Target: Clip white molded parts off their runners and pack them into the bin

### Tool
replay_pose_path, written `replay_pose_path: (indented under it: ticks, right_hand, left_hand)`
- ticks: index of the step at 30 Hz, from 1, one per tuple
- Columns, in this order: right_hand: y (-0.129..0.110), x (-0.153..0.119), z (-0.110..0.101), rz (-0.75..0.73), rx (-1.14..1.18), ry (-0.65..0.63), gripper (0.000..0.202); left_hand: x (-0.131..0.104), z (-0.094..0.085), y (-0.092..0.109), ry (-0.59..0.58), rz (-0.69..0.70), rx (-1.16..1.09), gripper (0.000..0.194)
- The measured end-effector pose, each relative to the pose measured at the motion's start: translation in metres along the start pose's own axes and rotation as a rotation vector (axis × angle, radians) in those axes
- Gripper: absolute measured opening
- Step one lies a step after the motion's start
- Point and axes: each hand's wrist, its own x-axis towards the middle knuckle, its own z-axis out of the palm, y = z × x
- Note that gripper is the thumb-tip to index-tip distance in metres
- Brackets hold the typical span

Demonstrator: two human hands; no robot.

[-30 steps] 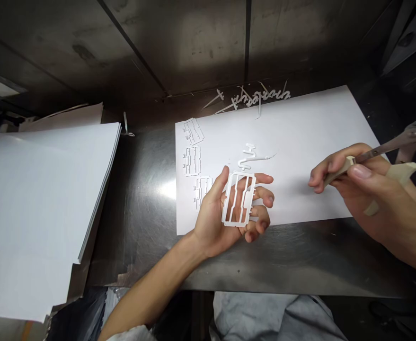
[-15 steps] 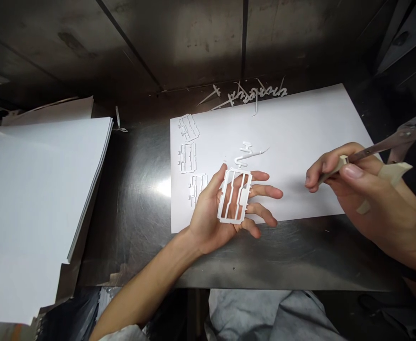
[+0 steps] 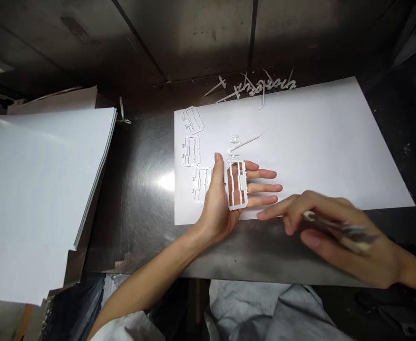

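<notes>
Four frames (image 3: pixel 243 183) and one tool (image 3: pixel 344 231) are seen, with three frames and one sprue (image 3: pixel 246 143) laid on one sheet (image 3: pixel 310 142); at least five more sprues (image 3: pixel 237 92) are heaped behind it.

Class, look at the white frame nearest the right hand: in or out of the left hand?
In: the white frame rests against the open left hand, with skin showing through its gaps.

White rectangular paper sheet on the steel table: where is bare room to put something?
Widest: the sheet, right of the left hand and beyond the right hand. Also steel table between sheet and white paper stack, except one thin white scrap. Crowded: the sheet's left side, with three white plastic frames, and its far edge, with branching white scraps.
</notes>
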Motion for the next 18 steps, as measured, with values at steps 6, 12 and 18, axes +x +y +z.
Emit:
replay_pose_path:
  ticks: [6, 12, 18]
  right_hand:
    - [0.016, 0.004, 0.026, -0.197, -0.140, -0.250, 0.084]
    - [0.022, 0.007, 0.019, -0.325, -0.490, -0.066, 0.037]
    - [0.022, 0.008, 0.010, -0.383, -0.580, 0.051, 0.030]
  left_hand:
    - [0.006, 0.000, -0.011, 0.027, -0.017, 0.008, 0.073]
    - [0.007, -0.001, -0.009, 0.018, 0.062, 0.040, 0.076]
    - [0.007, -0.001, -0.006, 0.010, 0.106, 0.038, 0.077]
